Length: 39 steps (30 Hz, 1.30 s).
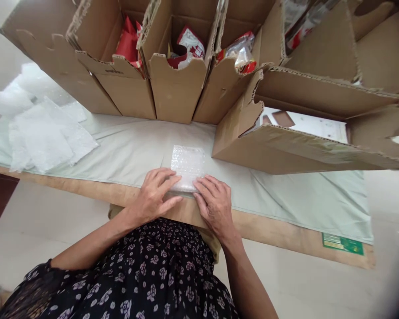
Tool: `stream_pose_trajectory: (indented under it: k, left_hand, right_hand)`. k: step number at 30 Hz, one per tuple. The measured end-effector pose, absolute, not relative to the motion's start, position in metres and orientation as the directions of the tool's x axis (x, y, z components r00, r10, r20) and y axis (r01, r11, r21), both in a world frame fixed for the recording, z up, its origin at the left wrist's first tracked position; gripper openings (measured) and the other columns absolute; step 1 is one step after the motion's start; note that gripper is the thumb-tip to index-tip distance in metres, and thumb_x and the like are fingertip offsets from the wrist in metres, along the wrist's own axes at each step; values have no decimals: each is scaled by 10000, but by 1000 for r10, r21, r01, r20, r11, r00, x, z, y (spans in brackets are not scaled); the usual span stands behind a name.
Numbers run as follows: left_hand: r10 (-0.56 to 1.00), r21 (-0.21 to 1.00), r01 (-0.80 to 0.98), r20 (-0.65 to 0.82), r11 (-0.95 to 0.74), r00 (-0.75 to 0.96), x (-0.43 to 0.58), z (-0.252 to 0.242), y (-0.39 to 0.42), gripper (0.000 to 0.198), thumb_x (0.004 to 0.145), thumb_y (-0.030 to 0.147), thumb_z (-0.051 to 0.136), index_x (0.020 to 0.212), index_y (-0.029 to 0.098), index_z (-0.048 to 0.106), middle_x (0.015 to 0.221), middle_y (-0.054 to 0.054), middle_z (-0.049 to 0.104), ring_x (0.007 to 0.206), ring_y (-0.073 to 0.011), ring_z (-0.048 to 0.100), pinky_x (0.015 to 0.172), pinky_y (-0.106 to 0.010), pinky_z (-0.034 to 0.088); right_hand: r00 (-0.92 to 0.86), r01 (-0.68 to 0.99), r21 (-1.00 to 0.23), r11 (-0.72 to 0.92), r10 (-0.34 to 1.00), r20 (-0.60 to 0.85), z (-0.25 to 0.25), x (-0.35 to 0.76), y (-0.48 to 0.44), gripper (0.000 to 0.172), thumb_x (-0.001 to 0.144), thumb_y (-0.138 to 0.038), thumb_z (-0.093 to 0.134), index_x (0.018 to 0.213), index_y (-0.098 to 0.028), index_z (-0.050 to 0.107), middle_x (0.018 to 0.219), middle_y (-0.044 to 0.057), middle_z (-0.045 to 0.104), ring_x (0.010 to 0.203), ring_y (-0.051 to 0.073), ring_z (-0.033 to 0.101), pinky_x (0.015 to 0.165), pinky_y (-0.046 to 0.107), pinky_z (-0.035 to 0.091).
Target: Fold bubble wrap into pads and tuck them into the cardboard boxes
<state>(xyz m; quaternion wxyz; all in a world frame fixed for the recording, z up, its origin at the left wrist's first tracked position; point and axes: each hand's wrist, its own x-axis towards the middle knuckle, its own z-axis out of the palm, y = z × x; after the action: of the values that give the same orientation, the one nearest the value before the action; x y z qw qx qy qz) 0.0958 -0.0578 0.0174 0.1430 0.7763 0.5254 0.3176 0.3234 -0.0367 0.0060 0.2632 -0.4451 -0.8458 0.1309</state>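
Observation:
A small square of bubble wrap (188, 163) lies on the pale cloth (129, 150) near the table's front edge. My left hand (155, 196) rests on its near left corner, fingers stretched flat and slightly spread. My right hand (214, 204) lies flat on the near right corner, fingers extended toward the wrap. Both hands press the near edge down; the far part of the wrap shows uncovered. Whether anything is inside the wrap cannot be made out.
A pile of bubble wrap sheets (43, 128) lies at the left. Open cardboard bins (173, 75) with red and white packets (190, 46) stand along the back. A large cardboard box (306, 146) lies at the right. The wooden table edge (279, 235) carries a green label (342, 243).

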Motion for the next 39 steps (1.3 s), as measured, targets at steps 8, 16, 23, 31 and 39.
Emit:
stream_pose_trajectory:
  k: [8,16,23,31,39]
  left_hand:
    - [951,584,767,290,-264,107,94,10,-46,286,1003,264,593,1274,197,655,1057,-94,749,985,-262,656,895,-439,538]
    - [961,786,615,214,-63,-175,87,19,-62,351,979,341,617,1304,209,633,1107,-101,717,1032,-240,682,924,-429,588]
    - [966,963,-92,-257,254,-17,98,29,-80,519,903,358,701,1375,177,582,1296,-147,716,1182,-274,704,1035,-452,589]
    - [961,931,364,-120,23,248,120,44,-80,724,908,269,636,1581,174,389,1376,-162,665,1234,-309,657,1089,-496,533]
    - [902,906,336,101,-257,419,131,50,-64,899,910,285,688,1658,317,190,1370,-84,672,1243,-268,656,1094,-470,534]
  right_hand:
    - [-394,720,-451,527,846,360,12,320,-41,378,1026,-327,580,1398,-266,596,1358,119,680,1253,292,617,1022,467,466]
    - [-388,705,-504,499,866,315,6,304,-17,258,1033,-285,559,1234,-264,719,1164,70,771,1130,256,664,1007,439,457]
    - [-324,525,-804,279,939,114,23,299,-51,259,1039,-370,535,1168,-257,729,1041,49,781,972,224,697,918,392,528]
    - [-416,432,-897,91,903,-109,52,329,-52,635,884,-472,731,1450,-238,563,1360,112,675,1086,247,686,969,416,558]
    - [-342,493,-819,293,931,127,137,389,-32,168,886,-254,730,1054,-267,727,974,22,751,827,173,698,704,282,561]
